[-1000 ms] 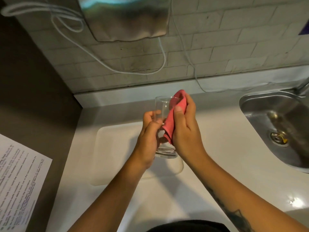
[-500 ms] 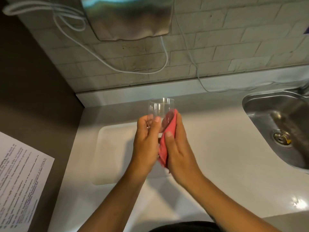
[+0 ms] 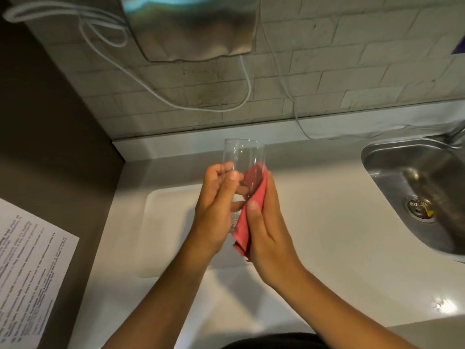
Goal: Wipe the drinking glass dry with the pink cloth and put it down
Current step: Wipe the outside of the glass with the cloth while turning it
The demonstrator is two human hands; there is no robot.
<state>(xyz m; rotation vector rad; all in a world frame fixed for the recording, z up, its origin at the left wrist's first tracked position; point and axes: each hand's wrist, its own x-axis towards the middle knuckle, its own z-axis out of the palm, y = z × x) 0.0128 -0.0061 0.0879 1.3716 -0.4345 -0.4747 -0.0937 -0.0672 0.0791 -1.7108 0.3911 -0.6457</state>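
Observation:
A clear drinking glass [image 3: 242,157] is held upright in the air above the white counter, its mouth up and away from me. My left hand [image 3: 216,210] grips its left side, thumb and fingers around the lower body. My right hand [image 3: 266,227] presses the pink cloth [image 3: 247,222] flat against the glass's right side and base. The cloth hangs down below the glass between both palms. The bottom of the glass is hidden by my hands and the cloth.
A shallow recessed drain area [image 3: 171,230] lies in the white counter [image 3: 327,260] under my hands. A steel sink [image 3: 417,187] is at the right. A printed sheet [image 3: 30,273] lies at the left. A metal appliance [image 3: 191,26] with white cables hangs on the tiled wall.
The cloth, earlier up over the rim, has slid down to the glass's lower right side. My right hand dropped lower; the upper glass is now bare. The glass stayed lifted.

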